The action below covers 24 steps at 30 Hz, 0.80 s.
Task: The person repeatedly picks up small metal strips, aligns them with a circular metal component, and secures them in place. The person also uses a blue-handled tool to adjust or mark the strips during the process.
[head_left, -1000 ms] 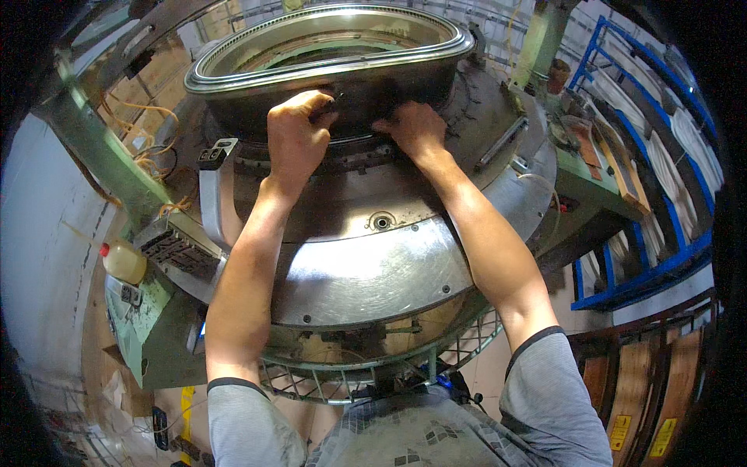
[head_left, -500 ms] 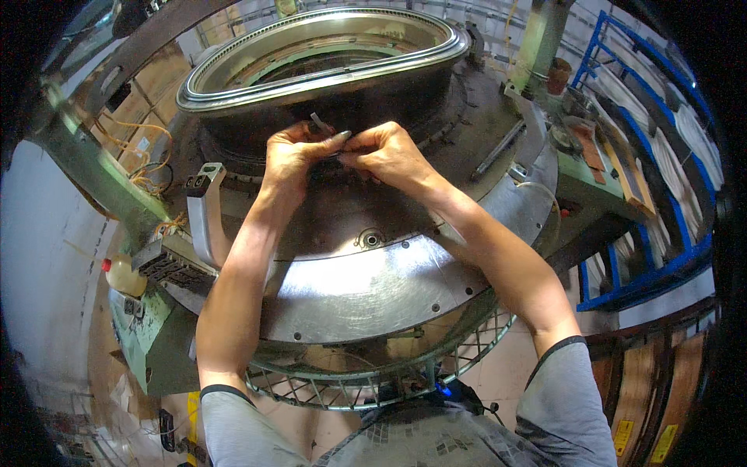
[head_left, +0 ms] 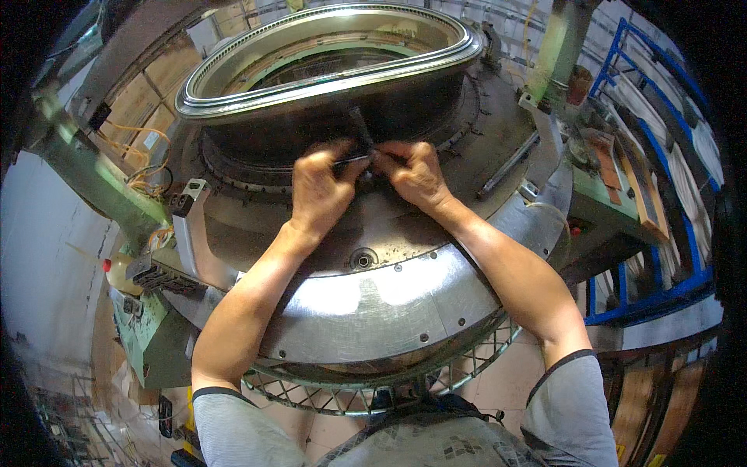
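My two hands meet in front of the dark outer wall of a large metal ring point(head_left: 334, 89), fingertips close together. From between them rises a thin, flat grey metal strip point(head_left: 359, 124), its upper end tilted slightly left. My left hand point(head_left: 320, 187) is closed in a pinch at the strip's lower end, its fingers slightly blurred. My right hand point(head_left: 416, 173) also pinches there, thumb and forefinger together. Which fingers bear the strip, and how its lower end looks, is hidden. Below the hands lies the machine's round metal bed point(head_left: 373, 303), with a small round fitting point(head_left: 363, 260).
A metal bracket point(head_left: 189, 226) stands left of my left forearm. On the right side of the bed lies a metal rod point(head_left: 508, 165). Green posts point(head_left: 117, 183) flank the machine. A blue rack point(head_left: 685, 296) stands at the far right, and a wire guard point(head_left: 342, 397) runs along the near edge.
Both hands have moved right and slightly nearer to me, still pinched together. The strip now stands more upright between the fingertips. The view has shifted a little.
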Available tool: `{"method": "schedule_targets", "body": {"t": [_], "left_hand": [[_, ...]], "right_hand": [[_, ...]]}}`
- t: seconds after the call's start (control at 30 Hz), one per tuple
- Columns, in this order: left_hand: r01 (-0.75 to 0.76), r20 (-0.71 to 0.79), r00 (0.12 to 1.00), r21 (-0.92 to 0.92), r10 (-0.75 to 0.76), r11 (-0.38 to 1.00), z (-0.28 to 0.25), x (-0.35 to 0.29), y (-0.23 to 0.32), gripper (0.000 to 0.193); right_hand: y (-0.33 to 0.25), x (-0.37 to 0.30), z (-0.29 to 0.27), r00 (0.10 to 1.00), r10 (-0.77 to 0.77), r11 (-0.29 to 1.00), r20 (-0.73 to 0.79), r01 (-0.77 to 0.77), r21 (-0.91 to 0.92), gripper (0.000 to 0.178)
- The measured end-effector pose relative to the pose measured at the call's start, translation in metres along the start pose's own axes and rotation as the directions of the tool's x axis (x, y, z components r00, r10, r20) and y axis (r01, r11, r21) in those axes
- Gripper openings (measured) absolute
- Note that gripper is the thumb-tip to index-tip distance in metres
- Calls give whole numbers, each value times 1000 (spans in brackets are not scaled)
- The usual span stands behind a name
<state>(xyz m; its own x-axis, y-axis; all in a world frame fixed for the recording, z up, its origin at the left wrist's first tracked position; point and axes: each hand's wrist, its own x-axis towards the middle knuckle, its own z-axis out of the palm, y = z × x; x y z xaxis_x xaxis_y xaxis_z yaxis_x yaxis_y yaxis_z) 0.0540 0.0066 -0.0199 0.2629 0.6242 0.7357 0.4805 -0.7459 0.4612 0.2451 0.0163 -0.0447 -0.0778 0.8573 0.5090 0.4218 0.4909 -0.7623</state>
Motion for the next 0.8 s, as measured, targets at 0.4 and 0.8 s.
{"method": "schedule_targets", "body": {"t": [0.4,0.8], "left_hand": [[-223,205,970,523,133,823,12,-13,31,52],[-223,190,972,570,137,791,14,-14,30,51]], "right_hand": [[-7,0,5,982,-148,989,-114,149,-5,23],[-11,0,5,975,-172,983,-139,162,-81,22]]}}
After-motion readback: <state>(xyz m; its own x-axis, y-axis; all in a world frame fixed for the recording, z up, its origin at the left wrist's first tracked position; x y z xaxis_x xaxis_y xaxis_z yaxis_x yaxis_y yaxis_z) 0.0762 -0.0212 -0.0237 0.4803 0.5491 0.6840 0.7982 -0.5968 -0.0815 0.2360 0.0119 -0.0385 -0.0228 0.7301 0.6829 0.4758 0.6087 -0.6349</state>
